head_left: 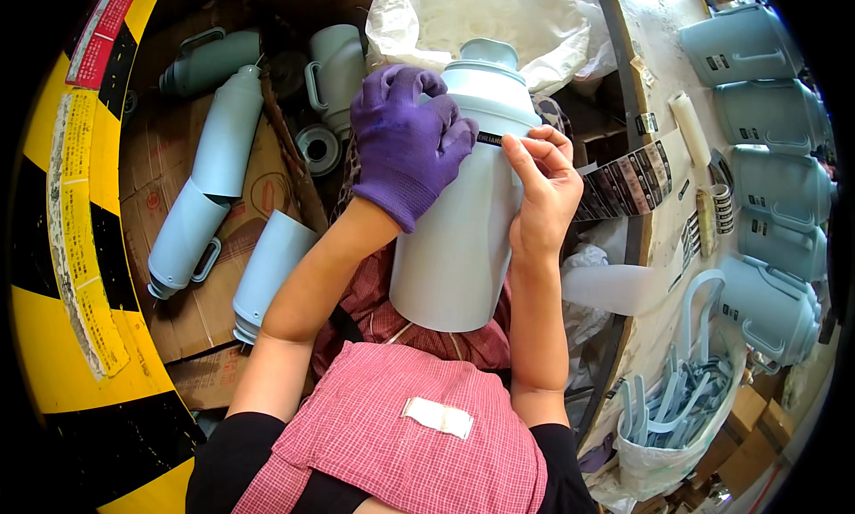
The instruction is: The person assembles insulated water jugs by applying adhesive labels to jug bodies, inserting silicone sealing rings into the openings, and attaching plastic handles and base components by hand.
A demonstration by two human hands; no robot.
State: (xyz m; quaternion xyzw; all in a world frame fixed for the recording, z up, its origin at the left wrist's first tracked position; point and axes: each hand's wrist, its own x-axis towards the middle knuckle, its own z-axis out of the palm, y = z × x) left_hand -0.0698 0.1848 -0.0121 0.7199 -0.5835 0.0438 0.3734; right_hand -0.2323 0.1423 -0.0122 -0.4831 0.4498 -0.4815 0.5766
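A pale blue-grey vacuum flask [452, 256] lies tilted across my lap, its narrower collar and lid end pointing away from me. My left hand [408, 144], in a purple glove, is closed against the flask's left side near the collar, fingers curled. My bare right hand [545, 180] pinches the right end of a small black label [490, 139] with thumb and forefinger. The label lies across the flask just below the collar, and its left end meets the gloved fingertips. Whether the label is fully stuck down cannot be seen.
Loose flask shells [187, 233] lie on cardboard [151, 327] to the left, beside a yellow-black striped edge [107, 425]. On the right-hand table [663, 69] are a label sheet [637, 180] and a row of flasks [775, 202]. Handles fill a lined bin [659, 465]; a plastic bag [552, 20] is ahead.
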